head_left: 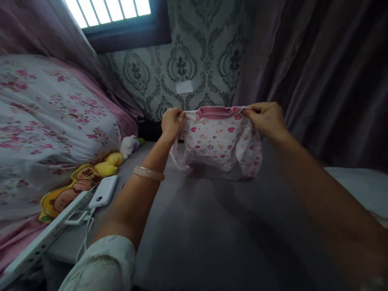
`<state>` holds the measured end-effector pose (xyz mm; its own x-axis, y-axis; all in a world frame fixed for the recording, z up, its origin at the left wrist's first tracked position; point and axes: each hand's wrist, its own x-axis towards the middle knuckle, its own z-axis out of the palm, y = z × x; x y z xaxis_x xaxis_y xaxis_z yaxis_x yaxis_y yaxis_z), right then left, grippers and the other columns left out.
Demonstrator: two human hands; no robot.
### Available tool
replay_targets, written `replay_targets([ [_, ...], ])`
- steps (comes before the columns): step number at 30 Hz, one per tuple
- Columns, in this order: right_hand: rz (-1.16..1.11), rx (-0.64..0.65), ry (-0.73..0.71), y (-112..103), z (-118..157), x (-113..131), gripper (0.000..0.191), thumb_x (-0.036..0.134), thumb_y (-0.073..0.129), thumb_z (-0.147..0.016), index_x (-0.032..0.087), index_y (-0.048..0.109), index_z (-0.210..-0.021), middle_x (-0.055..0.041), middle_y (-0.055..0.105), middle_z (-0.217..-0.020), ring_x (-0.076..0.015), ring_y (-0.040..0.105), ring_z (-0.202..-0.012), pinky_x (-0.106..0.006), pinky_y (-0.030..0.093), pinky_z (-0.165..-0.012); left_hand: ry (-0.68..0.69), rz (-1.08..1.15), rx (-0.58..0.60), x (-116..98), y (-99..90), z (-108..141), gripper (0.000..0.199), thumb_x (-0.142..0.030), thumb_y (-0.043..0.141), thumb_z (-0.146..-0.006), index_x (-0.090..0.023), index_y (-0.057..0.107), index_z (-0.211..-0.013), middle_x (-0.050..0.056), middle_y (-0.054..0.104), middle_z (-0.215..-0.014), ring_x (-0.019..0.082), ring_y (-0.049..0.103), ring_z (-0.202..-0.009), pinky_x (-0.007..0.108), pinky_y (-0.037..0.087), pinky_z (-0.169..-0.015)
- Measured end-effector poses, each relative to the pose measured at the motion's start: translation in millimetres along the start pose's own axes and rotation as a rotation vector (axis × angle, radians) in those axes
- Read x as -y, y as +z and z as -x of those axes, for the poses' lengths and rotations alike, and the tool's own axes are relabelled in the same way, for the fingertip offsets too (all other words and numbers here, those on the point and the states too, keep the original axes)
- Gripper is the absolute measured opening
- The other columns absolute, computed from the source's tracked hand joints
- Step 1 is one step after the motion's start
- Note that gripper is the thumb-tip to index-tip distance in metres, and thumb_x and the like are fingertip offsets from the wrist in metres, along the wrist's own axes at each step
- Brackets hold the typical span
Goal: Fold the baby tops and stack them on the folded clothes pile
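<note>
A small white long-sleeved shirt [212, 139] with a pink collar and red heart prints hangs stretched between my two hands. My left hand [173, 124] pinches it at the shoulder on the left. On the other side, my right hand [268, 118] grips the opposite shoulder near the collar. The sleeves droop at both sides, and the lower part is bunched close to the grey surface [212, 226]; whether the hem touches it I cannot tell. A pale bangle [148, 173] circles my left wrist.
To the left lie a white power bank [104, 191] with a cable, a white perforated rail [45, 238] and yellow plush toys [107, 165]. Beyond them rises a floral cloth [57, 121]. Patterned wallpaper [209, 48] and a dark curtain [327, 81] stand behind. White fabric [357, 186] lies at right.
</note>
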<state>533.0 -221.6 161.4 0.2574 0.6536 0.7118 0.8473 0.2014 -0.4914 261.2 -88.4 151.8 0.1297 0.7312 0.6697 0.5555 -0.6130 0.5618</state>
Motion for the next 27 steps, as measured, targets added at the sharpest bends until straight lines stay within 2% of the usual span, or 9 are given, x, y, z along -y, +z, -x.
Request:
replay_targets([
  [2,-0.022,-0.036,0.034,2.7,2.8,-3.0,0.029,0.044,0.065,-0.081,0.018,0.075,-0.091,0.0007,0.063,-0.062,-0.0146,0.054,-0.058,-0.027,0.038,-0.054,-0.043,0.025,0.017,-0.1,0.6,7.2,0.015,-0.027,0.054,-0.079,-0.017,0.066,-0.083,0.003,0.063,-0.08,0.019,0.057,-0.086,0.031,0.044,-0.08],
  [5,-0.036,-0.04,0.02,1.2,7.7,-2.2,0.033,0.049,0.061,-0.083,0.02,0.074,-0.09,-0.0007,0.066,-0.067,-0.0161,0.057,-0.06,-0.027,0.042,-0.054,-0.049,0.082,-0.019,-5.0,0.0,21.2,0.014,-0.024,0.051,-0.082,-0.017,0.063,-0.083,0.003,0.063,-0.078,0.018,0.058,-0.082,0.03,0.044,-0.077],
  [8,0.027,-0.087,-0.037,-8.4,18.8,9.8,0.032,0.048,0.055,-0.087,0.02,0.072,-0.09,-0.0027,0.069,-0.078,-0.0184,0.061,-0.07,-0.029,0.046,-0.061,-0.031,0.132,-0.131,-17.6,-2.3,40.5,0.015,-0.023,0.045,-0.088,-0.019,0.059,-0.087,0.003,0.062,-0.083,0.018,0.058,-0.085,0.031,0.044,-0.08],
  [11,0.131,-0.141,-0.137,-25.9,38.8,29.7,0.024,0.04,0.054,-0.089,0.021,0.07,-0.091,-0.0045,0.07,-0.087,-0.019,0.062,-0.078,-0.031,0.048,-0.069,0.057,0.135,-0.282,-32.3,-11.4,65.8,0.02,-0.025,0.038,-0.094,-0.022,0.057,-0.096,0.005,0.061,-0.096,0.02,0.055,-0.098,0.034,0.042,-0.091],
  [15,0.27,-0.226,-0.343,-54.9,69.4,54.3,0.023,0.034,0.05,-0.092,0.019,0.068,-0.092,-0.0077,0.067,-0.089,-0.0202,0.062,-0.084,-0.032,0.047,-0.076,0.222,0.06,-0.358,-41.7,-39.5,96.2,0.029,-0.032,0.033,-0.098,-0.023,0.057,-0.11,0.008,0.057,-0.105,0.022,0.051,-0.107,0.039,0.038,-0.097],
  [20,0.414,-0.255,-0.408,-86.7,88.6,73.1,0.027,0.039,0.046,-0.093,0.022,0.067,-0.092,-0.0053,0.065,-0.082,-0.0205,0.061,-0.079,-0.035,0.046,-0.069,0.463,-0.087,-0.371,-42.8,-88.1,102.6,0.028,-0.035,0.05,-0.094,-0.022,0.065,-0.113,0.005,0.06,-0.092,0.016,0.056,-0.085,0.03,0.044,-0.084],
  [23,0.367,-0.209,-0.294,-95.9,83.9,76.6,0.028,0.044,0.051,-0.09,0.024,0.069,-0.092,-0.0032,0.067,-0.081,-0.0179,0.061,-0.073,-0.032,0.044,-0.06,0.519,-0.134,-0.252,-45.6,-108.7,89.5,0.024,-0.036,0.057,-0.09,-0.021,0.07,-0.104,0.002,0.065,-0.087,0.013,0.055,-0.077,0.025,0.044,-0.077],
  [25,0.31,-0.082,-0.14,-93.1,75.3,71.7,0.025,0.044,0.057,-0.085,0.024,0.071,-0.088,-0.0014,0.067,-0.074,-0.0162,0.06,-0.064,-0.029,0.039,-0.052,0.429,-0.082,-0.042,-41.1,-110.5,76.4,0.023,-0.039,0.06,-0.086,-0.02,0.071,-0.095,0.0,0.067,-0.081,0.012,0.055,-0.07,0.023,0.044,-0.068],
  [27,0.262,0.118,-0.007,-80.0,65.5,57.9,0.022,0.041,0.06,-0.082,0.022,0.071,-0.082,-0.0003,0.066,-0.067,-0.0153,0.058,-0.058,-0.028,0.037,-0.049,0.297,0.005,0.229,-24.5,-99.4,62.9,0.024,-0.041,0.063,-0.082,-0.02,0.072,-0.089,-0.001,0.068,-0.077,0.012,0.055,-0.066,0.021,0.043,-0.061],
])
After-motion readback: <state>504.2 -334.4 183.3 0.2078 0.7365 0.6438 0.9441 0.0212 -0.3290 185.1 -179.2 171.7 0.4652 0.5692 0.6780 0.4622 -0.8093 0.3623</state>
